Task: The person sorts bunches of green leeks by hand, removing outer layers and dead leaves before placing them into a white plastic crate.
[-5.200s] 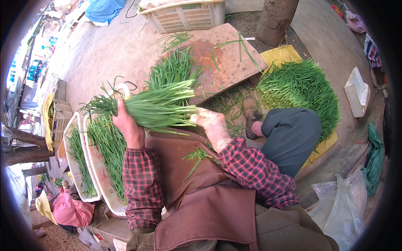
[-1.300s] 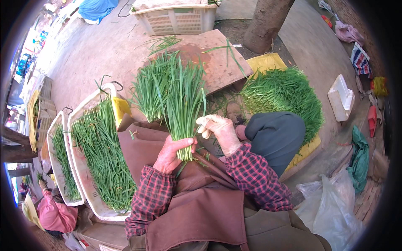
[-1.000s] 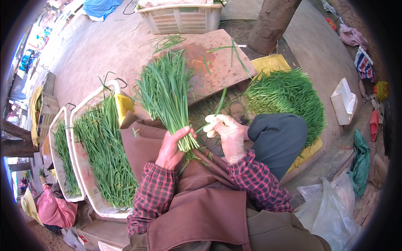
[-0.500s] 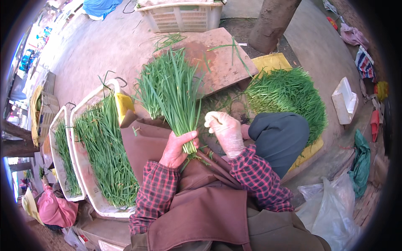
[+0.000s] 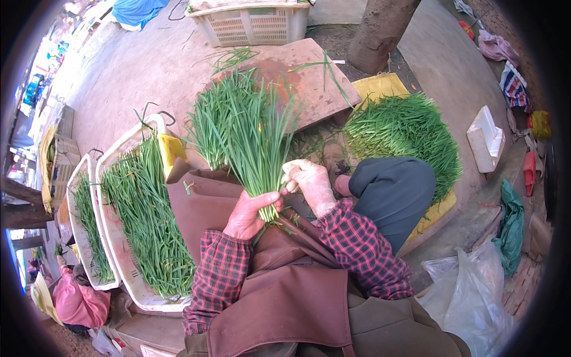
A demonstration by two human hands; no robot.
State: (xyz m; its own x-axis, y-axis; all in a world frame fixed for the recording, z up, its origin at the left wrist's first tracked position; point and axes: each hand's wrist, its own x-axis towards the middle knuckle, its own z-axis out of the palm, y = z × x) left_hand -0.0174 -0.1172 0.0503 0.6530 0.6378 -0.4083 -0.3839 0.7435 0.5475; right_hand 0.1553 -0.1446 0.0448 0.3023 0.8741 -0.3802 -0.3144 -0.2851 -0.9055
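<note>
Wrapped round the lower stems of a bunch of garlic chives [image 5: 259, 152], my left hand [image 5: 244, 216] holds it upright over my lap, thumb across the front. The pale cut ends poke out below the fist. My right hand [image 5: 313, 185], with a whitish covering on its fingers, is closed in a pinch at the right side of the bunch. Whatever is between those fingertips is too small to make out. Behind the held bunch, another pile of chives [image 5: 208, 128] leans against a worn board [image 5: 315, 71]. A brown apron [image 5: 279, 309] covers my lap.
White crates [image 5: 146, 297] of chives stand at left. More chives [image 5: 404, 137] lie on yellow sheeting [image 5: 383, 86] at right. A slatted crate [image 5: 250, 27] and tree trunk [image 5: 380, 35] stand beyond. Plastic bags [image 5: 473, 297] and a foam box [image 5: 485, 140] lie right; a person in pink [image 5: 80, 300] sits far left.
My right hand has moved left and now reaches the side of the chives. The bunch in my left hand has spread a little to the right at its tips.
</note>
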